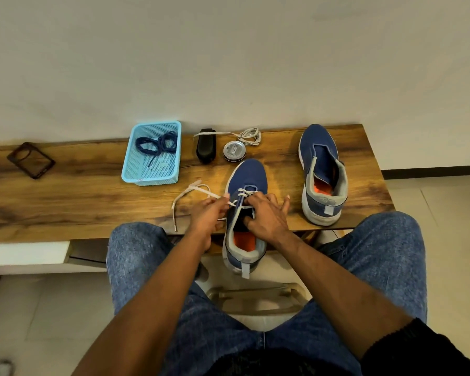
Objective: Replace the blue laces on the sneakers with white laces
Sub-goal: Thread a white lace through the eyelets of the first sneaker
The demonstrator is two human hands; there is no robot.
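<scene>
Now 2 hands (239, 215) pinch 1 white lace (193, 189) on 1 of 2 sneakers (246, 180).

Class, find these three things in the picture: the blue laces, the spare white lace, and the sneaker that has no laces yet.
blue laces (158, 143), head view, on the tangled coil inside the basket.
spare white lace (248, 135), head view, on its bundled loops.
unlaced sneaker (316, 143), head view, on the blue toe fabric.

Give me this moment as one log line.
step: lacing near sneaker | left hand: pinches white lace | right hand: on sneaker | blue laces: in basket
</scene>
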